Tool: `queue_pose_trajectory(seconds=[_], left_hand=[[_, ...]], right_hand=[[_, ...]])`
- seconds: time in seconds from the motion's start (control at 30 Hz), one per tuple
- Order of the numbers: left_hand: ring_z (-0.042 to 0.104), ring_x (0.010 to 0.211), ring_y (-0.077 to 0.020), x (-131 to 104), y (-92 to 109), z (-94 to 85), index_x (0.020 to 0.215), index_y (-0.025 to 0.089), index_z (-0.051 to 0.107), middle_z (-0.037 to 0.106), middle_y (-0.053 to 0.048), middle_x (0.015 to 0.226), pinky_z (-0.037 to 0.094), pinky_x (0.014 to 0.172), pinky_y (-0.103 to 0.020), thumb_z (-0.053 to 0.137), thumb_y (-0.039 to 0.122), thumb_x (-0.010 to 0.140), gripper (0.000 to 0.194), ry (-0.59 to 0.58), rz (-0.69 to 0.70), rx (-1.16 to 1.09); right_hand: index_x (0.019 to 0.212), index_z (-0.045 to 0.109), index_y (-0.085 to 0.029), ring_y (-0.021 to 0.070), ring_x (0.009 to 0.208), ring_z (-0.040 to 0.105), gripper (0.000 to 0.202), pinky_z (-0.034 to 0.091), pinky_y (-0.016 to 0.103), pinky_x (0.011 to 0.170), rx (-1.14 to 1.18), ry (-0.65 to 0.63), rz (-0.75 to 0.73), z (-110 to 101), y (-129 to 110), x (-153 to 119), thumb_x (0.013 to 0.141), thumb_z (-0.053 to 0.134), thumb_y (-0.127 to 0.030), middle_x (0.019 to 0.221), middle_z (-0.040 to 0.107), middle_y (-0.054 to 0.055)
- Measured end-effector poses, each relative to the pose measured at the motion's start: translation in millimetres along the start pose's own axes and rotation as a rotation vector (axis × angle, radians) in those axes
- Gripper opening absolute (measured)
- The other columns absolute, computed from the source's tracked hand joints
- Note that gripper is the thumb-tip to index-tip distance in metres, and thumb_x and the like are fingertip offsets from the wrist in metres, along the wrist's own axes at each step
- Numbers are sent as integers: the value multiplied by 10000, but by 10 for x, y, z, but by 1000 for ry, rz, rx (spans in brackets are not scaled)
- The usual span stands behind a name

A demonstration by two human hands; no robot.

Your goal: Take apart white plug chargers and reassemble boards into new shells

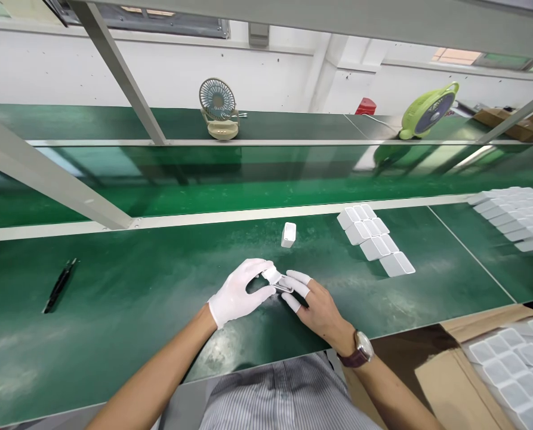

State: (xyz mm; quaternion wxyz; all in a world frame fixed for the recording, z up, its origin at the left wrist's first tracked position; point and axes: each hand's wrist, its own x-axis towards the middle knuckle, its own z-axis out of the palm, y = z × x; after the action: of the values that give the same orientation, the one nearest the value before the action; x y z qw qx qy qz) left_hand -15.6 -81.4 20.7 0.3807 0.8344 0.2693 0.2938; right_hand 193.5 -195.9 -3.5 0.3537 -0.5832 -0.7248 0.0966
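My left hand [240,294], in a white glove, is closed with its thumb and fingers round a small white piece [272,275]. Touching that piece on the right is a shallow, silvery-rimmed part [285,285]; whether the two are joined I cannot tell. The fingers of my right hand [316,306], wearing white finger cots, press on this part's right end. Just beyond both hands a small white box [288,235] stands upright on the green bench [150,322].
Rows of white boxes [369,230] stand to the right, with more boxes [517,215] farther off. A black pen-like tool [60,285] lies at left. A carton [454,382] of white boxes sits below right. A slanted metal post [51,167] rises at left; fans [218,101] stand behind.
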Motion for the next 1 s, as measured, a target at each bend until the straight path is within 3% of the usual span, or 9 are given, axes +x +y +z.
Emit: queue_pose_trajectory(seconds=[0.07, 0.13, 0.27, 0.37, 0.47, 0.57, 0.67, 0.87, 1.0], left_hand=[[614, 1170, -238, -10, -11, 7, 1259, 255, 603, 648, -78, 1252, 526, 1020, -438, 687, 251, 870, 397, 2, -13, 2], [610, 1180, -247, -28, -30, 21, 1374, 273, 515, 615, -87, 1303, 526, 1020, -449, 741, 271, 827, 591, 1, -20, -3], [604, 1168, -283, -63, -56, 60, 1515, 292, 308, 571, -124, 1343, 539, 973, -479, 877, 372, 679, 1014, 4, 76, 22], [623, 1119, -290, -65, -36, 77, 1502, 299, 326, 625, -127, 1281, 532, 937, -478, 851, 439, 709, 962, 15, 171, 68], [665, 993, -267, -49, 9, 68, 1470, 301, 386, 691, -102, 1172, 534, 880, -439, 814, 511, 736, 875, 19, 232, 74], [678, 925, -253, -42, 38, 45, 1408, 275, 488, 724, -73, 1094, 528, 866, -418, 785, 562, 745, 781, -25, 174, 109], [675, 907, -248, -64, 11, 41, 1330, 244, 558, 729, -83, 1110, 529, 854, -419, 761, 573, 755, 694, 11, 148, 140], [649, 829, -217, -125, -99, 85, 1301, 245, 550, 733, -75, 1046, 540, 782, -397, 791, 519, 737, 671, 118, 179, 174], [639, 817, -212, -130, -80, 76, 1297, 239, 553, 733, -72, 1033, 540, 769, -387, 785, 462, 755, 631, 113, 172, 165]], right_hand=[[1368, 574, -295, 260, 1184, 631, 415, 552, 456, 1004, 83, -14, 20, 11, -12, 19, 961, 593, -215, 1306, 639, 106], [1311, 620, -294, 252, 1157, 646, 357, 559, 448, 991, 273, 12, 118, 29, -40, 47, 959, 598, -242, 1275, 656, 97], [1189, 666, -250, 245, 946, 720, 298, 622, 431, 831, 866, 89, 505, 80, -156, 111, 927, 648, -392, 1096, 735, 72], [1102, 688, -221, 251, 873, 725, 325, 626, 425, 763, 1188, 64, 712, 112, -261, 144, 898, 669, -473, 1031, 750, 67], [1024, 691, -195, 255, 858, 720, 331, 624, 420, 747, 1325, 49, 789, 143, -348, 161, 888, 669, -496, 965, 752, 76], [1016, 673, -186, 270, 874, 721, 330, 630, 441, 724, 1409, 29, 828, 185, -414, 166, 901, 646, -494, 943, 749, 87], [1007, 664, -180, 278, 859, 728, 323, 638, 464, 699, 1475, -16, 844, 225, -470, 169, 904, 643, -485, 934, 745, 91], [980, 663, -166, 274, 816, 743, 338, 645, 470, 713, 1488, -43, 861, 260, -518, 166, 902, 647, -495, 884, 728, 79], [1003, 666, -162, 272, 825, 737, 346, 649, 462, 700, 1470, -47, 840, 284, -489, 144, 917, 629, -495, 886, 725, 84]])
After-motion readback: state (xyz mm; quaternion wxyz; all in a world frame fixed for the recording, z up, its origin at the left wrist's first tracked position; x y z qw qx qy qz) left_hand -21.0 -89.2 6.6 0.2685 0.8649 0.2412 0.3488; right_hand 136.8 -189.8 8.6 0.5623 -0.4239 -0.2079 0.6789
